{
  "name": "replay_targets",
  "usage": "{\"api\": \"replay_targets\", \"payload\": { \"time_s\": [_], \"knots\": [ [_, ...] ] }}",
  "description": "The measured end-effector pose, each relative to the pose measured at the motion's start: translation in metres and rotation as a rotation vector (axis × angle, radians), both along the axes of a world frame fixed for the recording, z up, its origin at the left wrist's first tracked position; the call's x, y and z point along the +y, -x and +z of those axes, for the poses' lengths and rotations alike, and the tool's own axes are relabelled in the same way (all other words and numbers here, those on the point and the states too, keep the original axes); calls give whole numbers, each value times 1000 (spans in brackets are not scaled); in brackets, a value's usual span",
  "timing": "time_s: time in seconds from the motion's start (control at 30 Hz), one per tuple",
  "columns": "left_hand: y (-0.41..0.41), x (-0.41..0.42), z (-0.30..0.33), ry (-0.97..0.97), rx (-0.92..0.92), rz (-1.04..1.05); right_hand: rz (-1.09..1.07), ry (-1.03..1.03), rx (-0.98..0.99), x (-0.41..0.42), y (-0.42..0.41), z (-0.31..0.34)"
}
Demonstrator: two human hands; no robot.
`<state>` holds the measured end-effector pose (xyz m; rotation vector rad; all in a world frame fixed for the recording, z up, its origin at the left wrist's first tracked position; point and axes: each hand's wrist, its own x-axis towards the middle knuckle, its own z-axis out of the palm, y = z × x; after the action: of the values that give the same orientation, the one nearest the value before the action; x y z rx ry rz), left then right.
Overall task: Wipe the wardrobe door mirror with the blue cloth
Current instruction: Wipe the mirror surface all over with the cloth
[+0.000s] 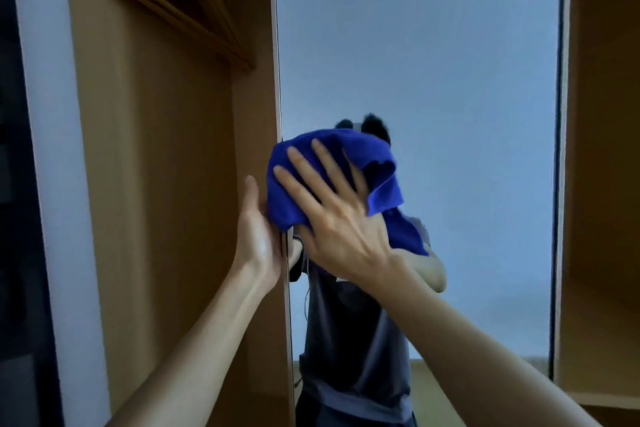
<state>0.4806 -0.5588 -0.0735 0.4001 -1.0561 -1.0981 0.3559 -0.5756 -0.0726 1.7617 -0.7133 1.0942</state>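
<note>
The tall wardrobe door mirror (pixel 433 62) fills the middle of the head view and reflects a person in a dark shirt. A bunched blue cloth (pixel 298 194) lies against the glass near the mirror's left edge. My right hand (pixel 332 208) presses the cloth flat onto the mirror with straight, spread fingers. My left hand (pixel 256 239) holds the door's left edge just below the cloth, thumb up on the near side, its fingers hidden behind the door.
Left of the door is the open wooden wardrobe interior (pixel 156 184) with several wooden hangers (pixel 187 10) on a rail near the top. Another wooden compartment with a shelf (pixel 602 288) stands to the right of the mirror.
</note>
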Motion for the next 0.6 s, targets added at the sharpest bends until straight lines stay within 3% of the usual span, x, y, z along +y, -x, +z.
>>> {"api": "replay_targets", "payload": {
  "time_s": [0.13, 0.37, 0.5, 0.6],
  "knots": [
    [-3, 1, 27, 10, -39, -6, 24, -6, 26, 1, 17, 23],
    [1, -11, 63, -53, -120, 137, -99, 46, -458, 11, 146, 79],
    [1, -13, 75, -51, -152, 106, 32, -14, -844, 18, 169, 96],
    [-3, -5, 95, -85, -218, 113, -19, -64, -821, 19, 146, 109]
  ]
}}
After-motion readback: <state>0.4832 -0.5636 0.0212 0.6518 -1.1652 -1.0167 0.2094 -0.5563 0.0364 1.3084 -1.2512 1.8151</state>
